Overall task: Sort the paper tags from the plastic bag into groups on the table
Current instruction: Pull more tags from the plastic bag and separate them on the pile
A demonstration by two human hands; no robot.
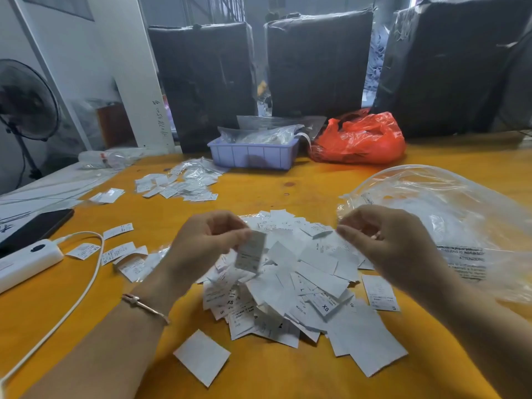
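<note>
— What is the left hand (205, 243) doing?

— Its grip is pinched on one small white printed paper tag (250, 252), which hangs from the fingertips above the big loose heap of white paper tags (293, 275) in the middle of the orange-yellow table (259, 375). A thin pink bracelet (145, 308) sits on that wrist.

— And the right hand (385, 246)?

— It hovers over the right edge of the heap with its fingers curled in. Whether that grip has anything in it, I cannot tell; the picture is blurred there.

— Where is the bag?

— The large clear plastic bag (449, 214) lies crumpled on the table just right of the heap, behind the right hand.

— Any groups laid out?

— A smaller cluster of white tags (175, 187) lies farther back on the left, well apart from the heap. A few single tags (118, 251) lie near the white power bank (27, 262) and its white cable (86, 286) at the left. One blank white square of paper (202, 357) lies alone in front of the heap.

— Behind all that?

— A lilac plastic tray (253, 155) with clear packets in it, beside a red plastic bag (359, 139).
</note>
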